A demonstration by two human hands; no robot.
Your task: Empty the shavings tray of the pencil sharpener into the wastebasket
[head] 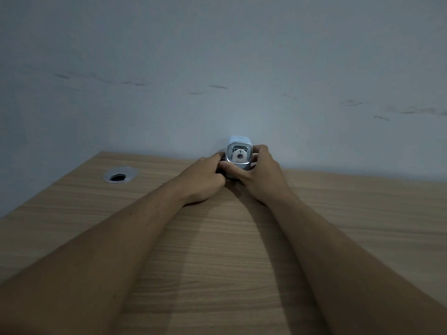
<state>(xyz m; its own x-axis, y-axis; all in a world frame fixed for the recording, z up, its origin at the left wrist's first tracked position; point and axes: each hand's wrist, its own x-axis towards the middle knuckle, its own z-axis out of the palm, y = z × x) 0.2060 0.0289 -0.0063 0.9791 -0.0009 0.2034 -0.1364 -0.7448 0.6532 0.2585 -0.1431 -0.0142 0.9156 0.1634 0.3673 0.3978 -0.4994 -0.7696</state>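
Head view: pencil sharpener (239, 154) stands upright on table (217, 250), front facing the person; left hand (205, 181) and right hand (260, 175) clasp its sides, tray hidden below.

I can read no words or numbers anywhere; the small pale-blue plastic pencil sharpener (239, 154) bears only a panda picture.
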